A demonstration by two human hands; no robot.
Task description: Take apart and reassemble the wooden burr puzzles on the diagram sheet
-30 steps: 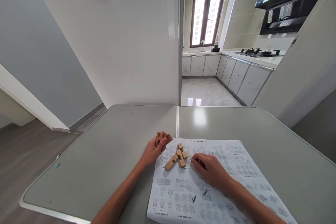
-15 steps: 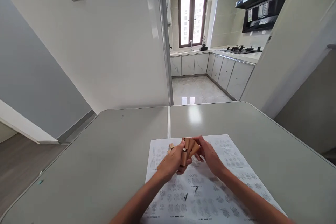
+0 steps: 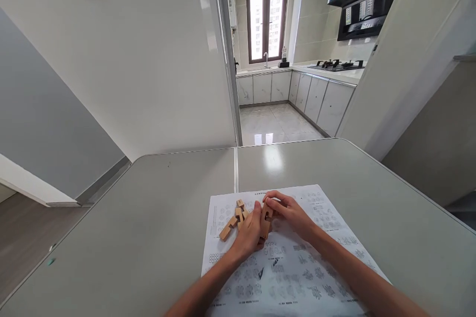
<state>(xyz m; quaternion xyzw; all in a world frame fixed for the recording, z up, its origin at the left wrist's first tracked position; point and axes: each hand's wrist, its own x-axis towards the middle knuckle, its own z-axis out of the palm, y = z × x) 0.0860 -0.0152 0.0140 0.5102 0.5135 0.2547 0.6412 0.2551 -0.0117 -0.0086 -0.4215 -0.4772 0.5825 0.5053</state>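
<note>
Between my hands, over a printed paper sheet [image 3: 286, 257], are notched wooden puzzle pieces [image 3: 266, 223] held together. My left hand [image 3: 248, 232] is closed around their left side, with its thumb on top. My right hand [image 3: 287, 209] pinches the upper end of the pieces with thumb and forefinger. Just left of my left hand, several loose wooden puzzle pieces [image 3: 226, 232] lie in a small heap on the sheet, some partly hidden by that hand. Rows of small line drawings and dark pen ticks mark the paper.
The paper lies on a grey table [image 3: 156, 218] with a white seam [image 3: 235, 171] down its middle. A small green bit [image 3: 51, 261] sits by the left edge. Beyond the table are a white wall [image 3: 167, 69] and a kitchen with cabinets [image 3: 262, 88] and a gas stove [image 3: 336, 65].
The held pieces, fanned out to the right before, now stand closer together and upright. My right hand has moved in to pinch their top. More of the loose heap shows, and the view has shifted slightly.
</note>
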